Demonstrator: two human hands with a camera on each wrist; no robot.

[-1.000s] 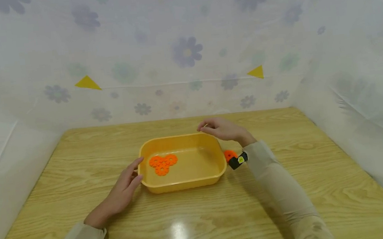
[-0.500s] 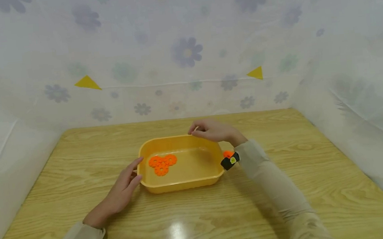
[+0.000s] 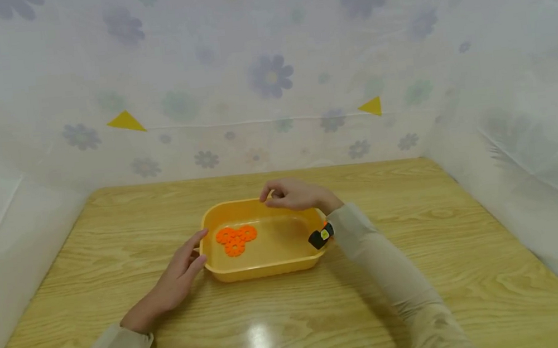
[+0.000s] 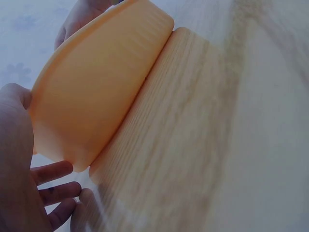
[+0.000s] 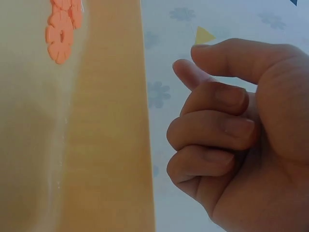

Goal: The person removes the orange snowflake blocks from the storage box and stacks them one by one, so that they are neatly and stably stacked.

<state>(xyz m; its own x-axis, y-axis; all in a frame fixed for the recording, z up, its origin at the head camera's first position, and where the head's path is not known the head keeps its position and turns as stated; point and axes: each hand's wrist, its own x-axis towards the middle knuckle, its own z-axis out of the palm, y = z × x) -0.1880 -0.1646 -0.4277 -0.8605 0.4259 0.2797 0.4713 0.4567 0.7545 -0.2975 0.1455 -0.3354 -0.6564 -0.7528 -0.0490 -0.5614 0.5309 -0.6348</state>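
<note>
A yellow plastic basin (image 3: 268, 267) stands on the wooden table. Inside it, toward the left, lie flat orange flower-shaped pieces (image 3: 236, 248) joined in a cluster, also partly visible in the right wrist view. My left hand (image 3: 178, 276) touches the basin's left end with thumb and fingers spread; the left wrist view shows straight fingers (image 4: 60, 193) beside its wall. My right hand (image 3: 295, 194) is over the far rim. In the right wrist view, several of its fingers curl toward the palm, and nothing shows between thumb and forefinger.
Mostly hidden behind the right wrist's black camera (image 3: 319, 238) is another orange piece just outside the basin's right end. White flower-patterned sheets (image 3: 276, 140) enclose the table (image 3: 273, 320) at the back and both sides.
My right hand has slid leftward along the basin's far rim, and its wrist now covers most of the orange piece at the right. The left hand and the basin have hardly moved.
</note>
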